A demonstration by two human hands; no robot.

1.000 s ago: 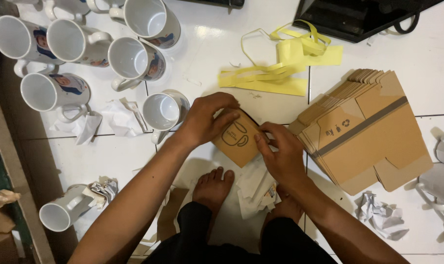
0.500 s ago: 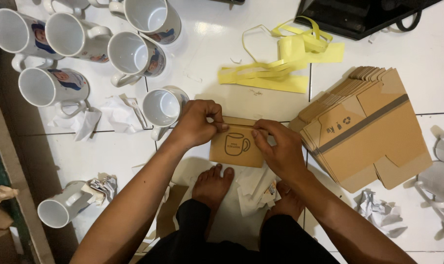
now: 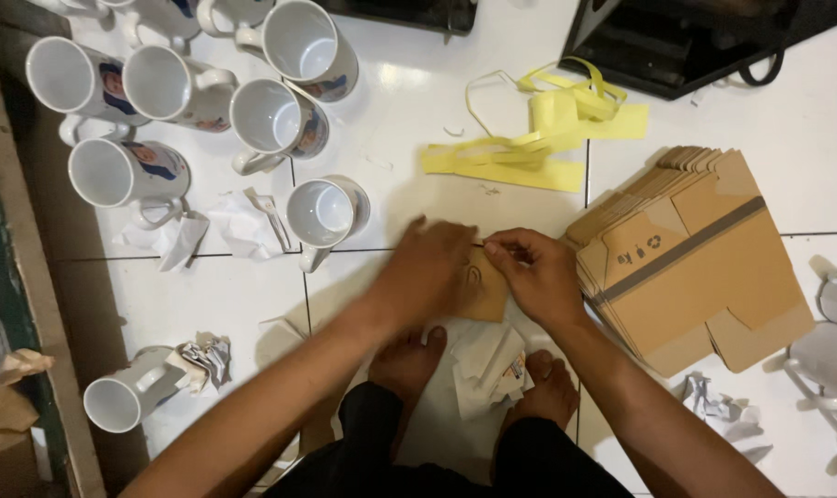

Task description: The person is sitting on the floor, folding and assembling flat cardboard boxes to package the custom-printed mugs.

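A small brown cardboard box (image 3: 481, 293) with a mug drawing lies on the white tiled floor between my hands, mostly covered by them. My left hand (image 3: 427, 272) presses flat on its left part. My right hand (image 3: 536, 277) pinches its upper edge with fingertips together. A white mug (image 3: 321, 214) stands just left of my left hand. My bare feet (image 3: 409, 361) rest below the box, with white crumpled paper (image 3: 487, 369) between them.
Several white printed mugs (image 3: 174, 88) stand at the upper left; one mug (image 3: 128, 395) stuffed with paper lies at the lower left. A stack of flat cardboard boxes (image 3: 695, 254) sits right. Yellow strips (image 3: 529, 152) lie above. Crumpled paper (image 3: 243, 221) is scattered.
The box has gone from held up between my hands to lying lower on the floor. My left hand now covers it flat and my right hand pinches its top edge.
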